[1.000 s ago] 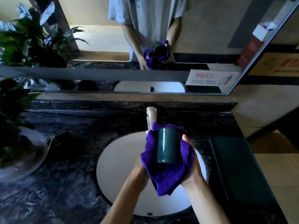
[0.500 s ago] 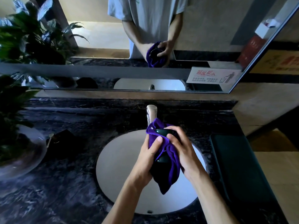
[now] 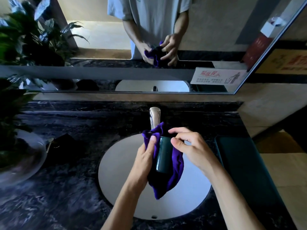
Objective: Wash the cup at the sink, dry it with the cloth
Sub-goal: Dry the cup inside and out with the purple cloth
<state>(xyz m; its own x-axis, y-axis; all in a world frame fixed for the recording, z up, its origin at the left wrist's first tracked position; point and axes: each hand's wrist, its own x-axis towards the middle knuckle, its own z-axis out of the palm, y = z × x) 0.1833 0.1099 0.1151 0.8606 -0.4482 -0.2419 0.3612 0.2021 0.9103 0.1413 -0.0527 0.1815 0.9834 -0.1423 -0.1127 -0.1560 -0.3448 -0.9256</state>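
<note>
Over the white sink basin, both hands are on the job. The dark green cup is held above the bowl, wrapped at its back and sides in the purple cloth, its smooth side facing up toward us. The left hand grips cloth and cup from the left, thumb pressed onto a fold of fabric near the cup's top edge. The right hand comes in from the right with fingers curled loosely; its thumb tip touches the cup's upper side, the other fingers arch over the top, and whether they're gripping the rim I cannot tell. A tail of cloth hangs down below the cup toward the basin.

Just behind the bundle stands the chrome tap, no water visible. The dark marbled counter surrounds the bowl, with a potted plant in a glass bowl at far left and a dark green tray to the right. The mirror above shows the same two hands bunched around purple fabric.
</note>
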